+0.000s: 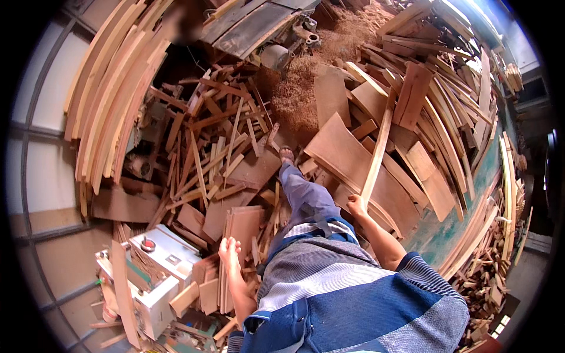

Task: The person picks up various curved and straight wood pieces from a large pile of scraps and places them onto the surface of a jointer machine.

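Note:
My right hand [356, 205] is closed round the near end of a long pale wooden batten [378, 150]. The batten slants up and away, over a wide curved board [344, 144] and other timber in the pile. On the left, my left hand [230, 249] hangs with loosely bent fingers and holds nothing visible. It is nearest to a stack of upright reddish boards [242, 232], and whether it touches them I cannot tell. One of my feet [286, 154] shows ahead, among the scraps.
Heaped offcuts [218, 135] lie left of my leg. A white machine [159, 259] with a red button stands at lower left. Long planks [112, 88] lean at upper left. Sawdust [297, 88] covers the floor ahead, beside a metal-topped machine [253, 29]. A timber pile [435, 117] fills the right.

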The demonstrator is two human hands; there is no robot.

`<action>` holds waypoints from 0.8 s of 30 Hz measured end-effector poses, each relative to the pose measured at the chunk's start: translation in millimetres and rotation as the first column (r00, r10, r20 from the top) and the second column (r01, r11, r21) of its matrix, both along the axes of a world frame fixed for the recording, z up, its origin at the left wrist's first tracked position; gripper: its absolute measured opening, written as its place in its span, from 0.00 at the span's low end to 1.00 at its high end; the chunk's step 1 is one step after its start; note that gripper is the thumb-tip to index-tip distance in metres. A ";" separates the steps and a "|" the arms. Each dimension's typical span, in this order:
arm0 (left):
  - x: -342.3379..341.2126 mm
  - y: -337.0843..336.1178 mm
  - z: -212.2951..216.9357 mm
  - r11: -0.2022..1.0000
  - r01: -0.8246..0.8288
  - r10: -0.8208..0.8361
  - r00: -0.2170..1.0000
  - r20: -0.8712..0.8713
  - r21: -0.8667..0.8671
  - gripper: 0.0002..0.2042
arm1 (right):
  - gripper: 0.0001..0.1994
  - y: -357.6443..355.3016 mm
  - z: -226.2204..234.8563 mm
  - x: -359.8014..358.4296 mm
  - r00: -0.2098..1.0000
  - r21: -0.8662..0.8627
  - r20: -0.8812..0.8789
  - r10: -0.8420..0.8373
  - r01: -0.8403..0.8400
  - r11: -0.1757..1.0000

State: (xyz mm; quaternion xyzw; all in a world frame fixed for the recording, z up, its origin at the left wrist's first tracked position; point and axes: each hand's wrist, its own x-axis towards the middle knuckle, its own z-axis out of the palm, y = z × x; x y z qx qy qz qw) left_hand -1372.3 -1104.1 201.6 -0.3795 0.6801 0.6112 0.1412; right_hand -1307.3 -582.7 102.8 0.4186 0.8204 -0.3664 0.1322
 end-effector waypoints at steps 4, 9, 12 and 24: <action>-77.1 -18.6 9.8 0.991 0.046 -0.056 0.995 -0.082 -0.123 0.24 | 0.17 -11.7 -20.4 -70.1 0.999 -0.012 0.014 -0.041 0.041 0.999; -280.9 42.6 14.7 0.983 0.078 -0.112 0.972 -0.209 -0.164 0.13 | 0.15 5.2 -49.2 -191.5 0.994 -0.005 -0.021 -0.111 0.111 0.994; -391.3 89.3 22.8 0.971 0.240 -0.239 0.948 -0.209 -0.017 0.10 | 0.16 17.8 -38.3 -270.2 0.998 -0.025 -0.031 -0.045 0.044 0.999; -657.9 284.9 3.8 0.374 0.764 -0.875 0.479 0.074 -0.526 0.33 | 0.19 93.7 49.4 -360.3 0.914 -0.115 -0.184 -0.362 0.346 0.931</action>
